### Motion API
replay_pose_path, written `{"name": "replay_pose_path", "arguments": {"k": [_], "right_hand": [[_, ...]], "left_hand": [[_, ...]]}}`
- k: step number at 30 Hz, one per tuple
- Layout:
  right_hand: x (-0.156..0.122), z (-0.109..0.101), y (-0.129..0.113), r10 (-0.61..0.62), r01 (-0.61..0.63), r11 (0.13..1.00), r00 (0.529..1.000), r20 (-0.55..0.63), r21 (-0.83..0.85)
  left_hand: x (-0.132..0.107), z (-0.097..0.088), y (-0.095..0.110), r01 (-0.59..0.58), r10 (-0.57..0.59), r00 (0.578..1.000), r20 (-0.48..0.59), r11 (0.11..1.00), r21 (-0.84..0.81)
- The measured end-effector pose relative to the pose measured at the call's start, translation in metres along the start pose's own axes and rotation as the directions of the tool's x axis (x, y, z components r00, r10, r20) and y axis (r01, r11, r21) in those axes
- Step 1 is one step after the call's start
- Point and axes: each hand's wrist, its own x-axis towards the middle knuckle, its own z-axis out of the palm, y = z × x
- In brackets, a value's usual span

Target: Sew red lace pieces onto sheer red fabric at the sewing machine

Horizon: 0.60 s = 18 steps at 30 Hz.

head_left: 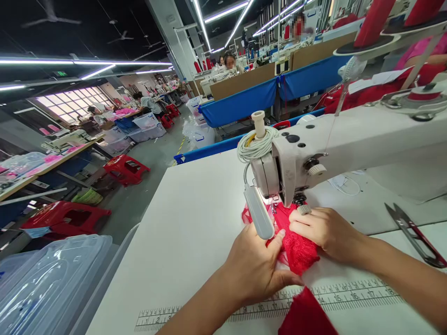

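Note:
A piece of red lace fabric (296,246) lies bunched under the needle area of a white sewing machine (289,172). My left hand (253,267) rests on the fabric's left side, thumb spread away from the index finger. A grey clip-on lamp (259,211) hides some of its fingertips. On the other side, my right hand (323,232) has its fingers curled and pressed together on the lace, close below the machine head. Nearer to me, a separate-looking red cloth piece (307,314) lies across the printed ruler (261,308); whether it joins the lace is unclear.
Black-and-red thread snips (415,235) lie right of my right hand. Coiled cable (256,144) hangs on the machine head. Red thread cones (375,23) stand above. Clear plastic bins (59,279) and red stools (126,168) are left of the white table (188,204). Other people work behind.

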Motion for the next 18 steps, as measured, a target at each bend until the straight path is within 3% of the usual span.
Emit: {"name": "replay_pose_path", "arguments": {"k": [11, 18], "right_hand": [[-0.008, 0.0035, 0.0008, -0.003, 0.003, 1.0, 1.0, 0.009, -0.016], [-0.0087, 0.0037, -0.0002, -0.008, 0.008, 0.999, 1.0, -0.007, -0.046]], "left_hand": [[0.0025, 0.0002, 0.0031, -0.041, 0.039, 0.986, -0.16, 0.999, -0.006], [0.001, 0.0006, 0.002, -0.024, 0.024, 0.99, -0.139, 1.0, -0.005]]}}
